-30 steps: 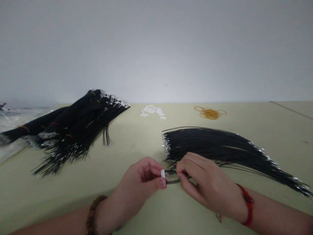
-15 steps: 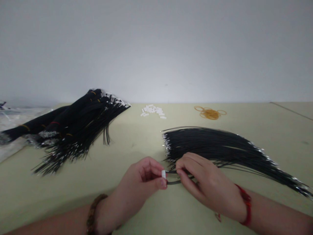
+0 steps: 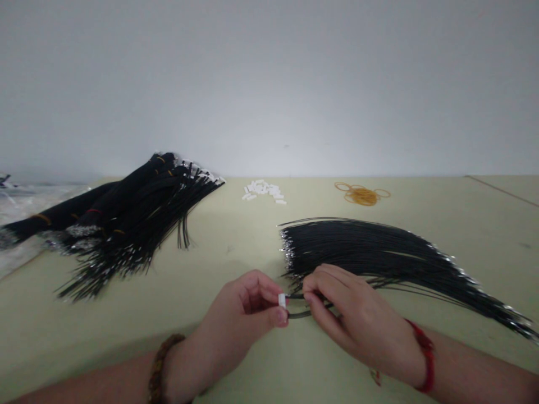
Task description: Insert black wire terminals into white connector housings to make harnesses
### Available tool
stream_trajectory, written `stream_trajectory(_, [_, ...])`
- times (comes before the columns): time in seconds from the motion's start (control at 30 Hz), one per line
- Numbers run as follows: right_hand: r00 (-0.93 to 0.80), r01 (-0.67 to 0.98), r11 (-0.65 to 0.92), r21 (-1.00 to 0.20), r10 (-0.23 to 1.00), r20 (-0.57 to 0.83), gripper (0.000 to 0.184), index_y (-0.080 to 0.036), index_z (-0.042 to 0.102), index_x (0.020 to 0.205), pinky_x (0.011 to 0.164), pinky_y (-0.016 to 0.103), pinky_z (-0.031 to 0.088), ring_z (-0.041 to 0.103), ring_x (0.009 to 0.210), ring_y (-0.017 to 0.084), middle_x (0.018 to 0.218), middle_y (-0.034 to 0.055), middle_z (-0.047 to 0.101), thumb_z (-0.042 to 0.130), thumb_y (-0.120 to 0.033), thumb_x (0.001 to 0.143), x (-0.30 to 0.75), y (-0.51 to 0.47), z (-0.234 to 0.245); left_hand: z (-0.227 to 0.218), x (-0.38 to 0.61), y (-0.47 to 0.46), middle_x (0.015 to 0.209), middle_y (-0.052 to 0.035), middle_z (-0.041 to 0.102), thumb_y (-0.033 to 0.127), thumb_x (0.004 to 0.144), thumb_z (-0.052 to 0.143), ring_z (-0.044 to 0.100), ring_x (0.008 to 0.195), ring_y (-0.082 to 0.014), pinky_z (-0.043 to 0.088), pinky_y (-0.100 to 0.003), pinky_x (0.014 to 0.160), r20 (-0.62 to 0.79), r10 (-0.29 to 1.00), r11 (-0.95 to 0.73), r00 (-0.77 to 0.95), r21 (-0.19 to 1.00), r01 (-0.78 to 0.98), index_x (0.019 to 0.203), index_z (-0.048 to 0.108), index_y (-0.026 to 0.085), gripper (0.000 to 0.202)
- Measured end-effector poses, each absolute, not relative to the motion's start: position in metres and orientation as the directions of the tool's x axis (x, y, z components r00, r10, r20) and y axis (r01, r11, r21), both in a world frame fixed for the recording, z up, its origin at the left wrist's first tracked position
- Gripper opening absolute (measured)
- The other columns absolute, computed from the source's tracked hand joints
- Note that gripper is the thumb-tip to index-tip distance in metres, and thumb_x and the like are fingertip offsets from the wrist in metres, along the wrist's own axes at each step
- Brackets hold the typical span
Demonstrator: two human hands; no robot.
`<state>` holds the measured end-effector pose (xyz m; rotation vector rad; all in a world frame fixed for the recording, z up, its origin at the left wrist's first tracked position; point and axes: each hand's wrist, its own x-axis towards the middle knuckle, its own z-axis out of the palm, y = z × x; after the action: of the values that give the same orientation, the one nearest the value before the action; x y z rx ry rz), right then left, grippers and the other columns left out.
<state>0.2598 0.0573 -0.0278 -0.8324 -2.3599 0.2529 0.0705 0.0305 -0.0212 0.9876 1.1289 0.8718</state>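
Observation:
Between the thumb and fingers of my left hand [image 3: 242, 314] is a small white connector housing [image 3: 282, 301], held upright above the table. Black wires [image 3: 298, 315] run from its right side toward my right hand [image 3: 347, 314]. That hand is closed, its thumb and forefinger pinching a black wire a short way from the housing. The exact tip of the pinched wire is hidden by my fingers. Just behind my right hand lies a fanned bundle of black wires [image 3: 357, 244] with shiny metal terminals at its ends.
Tied black wire bundles [image 3: 126, 207], some with white housings, lie at the left by a clear plastic bag [image 3: 25, 255]. Loose white housings [image 3: 263, 189] and a heap of yellow rubber bands [image 3: 364, 196] lie toward the back of the table [image 3: 236, 241], before a pale wall.
Almost nothing differs. Both hands keep their grip on the housing and the wire, with only a very slight shift of my right hand.

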Motion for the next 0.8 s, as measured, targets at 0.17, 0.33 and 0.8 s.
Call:
stream_trajectory(0.17, [-0.609, 0.488, 0.785, -0.383, 0.62, 0.495, 0.02, -0.011, 0.053, 0.082, 0.069, 0.017, 0.032, 0.04, 0.076, 0.007, 0.078, 0.003, 0.047, 0.036, -0.016, 0.09, 0.257, 0.054, -0.031, -0.022, 0.071, 0.03, 0.065, 0.0015, 0.062, 0.013, 0.062, 0.072, 0.055, 0.061, -0.0096, 0.042, -0.023, 0.062, -0.314, 0.923, 0.337, 0.222, 0.938, -0.074, 0.072, 0.056, 0.013, 0.018])
stream_trajectory(0.33, [-0.605, 0.465, 0.802, -0.375, 0.597, 0.526, 0.021, -0.01, 0.053, 0.081, 0.069, 0.018, 0.032, 0.039, 0.076, 0.007, 0.078, 0.0033, 0.047, 0.035, -0.014, 0.091, 0.254, 0.054, -0.029, -0.022, 0.072, 0.03, 0.063, 0.0012, 0.063, 0.012, 0.062, 0.071, 0.056, 0.06, -0.0099, 0.042, -0.023, 0.062, -0.31, 0.916, 0.342, 0.256, 0.935, -0.091, 0.07, 0.057, 0.012, 0.016])
stream_trajectory(0.8, [-0.633, 0.498, 0.846, -0.193, 0.507, 0.585, 0.029, -0.009, 0.054, 0.07, 0.067, 0.019, 0.025, 0.038, 0.069, 0.006, 0.068, 0.003, 0.044, 0.036, -0.016, 0.091, 0.258, 0.053, -0.027, -0.021, 0.069, 0.032, 0.066, 0.0035, 0.063, 0.009, 0.064, 0.072, 0.056, 0.061, -0.0074, 0.043, -0.02, 0.061, -0.321, 0.927, 0.346, 0.194, 0.932, -0.111, 0.074, 0.057, 0.012, 0.018])
